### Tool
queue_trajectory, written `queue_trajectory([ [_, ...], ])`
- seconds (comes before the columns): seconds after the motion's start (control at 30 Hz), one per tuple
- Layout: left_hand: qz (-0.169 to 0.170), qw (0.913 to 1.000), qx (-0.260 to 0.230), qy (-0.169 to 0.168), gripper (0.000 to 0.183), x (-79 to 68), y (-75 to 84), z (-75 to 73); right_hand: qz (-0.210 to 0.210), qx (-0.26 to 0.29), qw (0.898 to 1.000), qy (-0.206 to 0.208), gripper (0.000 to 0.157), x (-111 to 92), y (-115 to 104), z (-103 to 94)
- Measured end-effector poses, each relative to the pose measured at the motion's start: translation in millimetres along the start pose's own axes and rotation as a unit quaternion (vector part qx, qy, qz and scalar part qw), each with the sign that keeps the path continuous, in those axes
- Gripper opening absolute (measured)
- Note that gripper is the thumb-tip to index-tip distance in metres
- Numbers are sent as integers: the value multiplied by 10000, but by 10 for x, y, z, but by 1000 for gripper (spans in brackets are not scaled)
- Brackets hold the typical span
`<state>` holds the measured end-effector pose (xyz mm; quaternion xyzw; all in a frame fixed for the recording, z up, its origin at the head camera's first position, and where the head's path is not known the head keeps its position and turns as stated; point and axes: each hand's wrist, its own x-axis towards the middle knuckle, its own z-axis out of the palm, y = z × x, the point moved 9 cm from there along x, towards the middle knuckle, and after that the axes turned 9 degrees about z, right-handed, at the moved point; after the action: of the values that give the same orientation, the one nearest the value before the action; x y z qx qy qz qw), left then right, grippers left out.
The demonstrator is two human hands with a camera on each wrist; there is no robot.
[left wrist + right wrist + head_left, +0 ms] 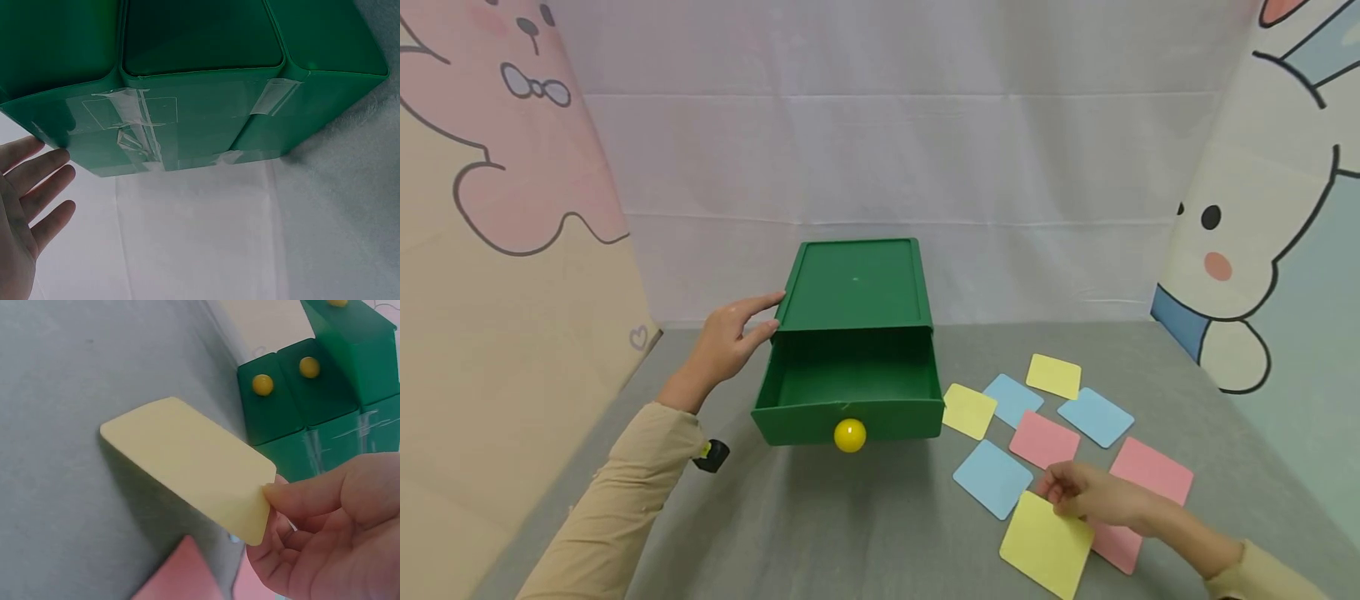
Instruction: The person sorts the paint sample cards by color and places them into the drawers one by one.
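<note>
Pinches a large yellow card [1041,546] near its upper edge with the right hand [1093,497], thumb and fingers clamped together on it, thumb on one face. In the right wrist view, holds it tilted above the gray tablecloth [857,533], with a shadow beneath.

Has a pink card [1120,552] partly hidden just to the right, another pink card [1153,465] beyond the wrist, and a blue card [992,479] near the held card's upper corner. Farther out on the cloth, shows a smaller pink card [1045,439], two smaller yellow cards [968,412] and two more blue cards [1096,417], loosely scattered to the right of a green drawer unit [853,283].

Touches the unit's left side with the left hand [730,337], fingers straight and spread apart. Shows the unit's top drawer [850,421] pulled out, with a yellow knob [850,435] on its front; bears clear tape [134,119] across the side seams in the left wrist view.

Wears tan sleeves [632,492]. Behind, includes a white curtain [887,150], flanked by a pink cartoon animal [535,158] at left and a white one [1232,225] at right.
</note>
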<state>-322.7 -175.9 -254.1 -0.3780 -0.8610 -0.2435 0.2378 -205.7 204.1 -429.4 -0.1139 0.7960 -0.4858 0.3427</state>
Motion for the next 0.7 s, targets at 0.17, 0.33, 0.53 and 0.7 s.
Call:
queue_trajectory([
  [0.17,-40,10000,22,-25,42,-6,-2,0,-94,-283,9994,186,17,-26,-235,-162],
  [0.33,-62,10000,34,-29,42,-10,-7,3,-161,-618,9961,604,15,-72,-554,-395],
  [0.53,-36,10000,52,-6,42,-7,3,-2,-297,-757,9903,1130,22,-166,-1010,-686],
  [0.7,-23,10000,63,0,42,-7,5,-4,-427,-947,9824,1550,24,-260,-1392,-877],
])
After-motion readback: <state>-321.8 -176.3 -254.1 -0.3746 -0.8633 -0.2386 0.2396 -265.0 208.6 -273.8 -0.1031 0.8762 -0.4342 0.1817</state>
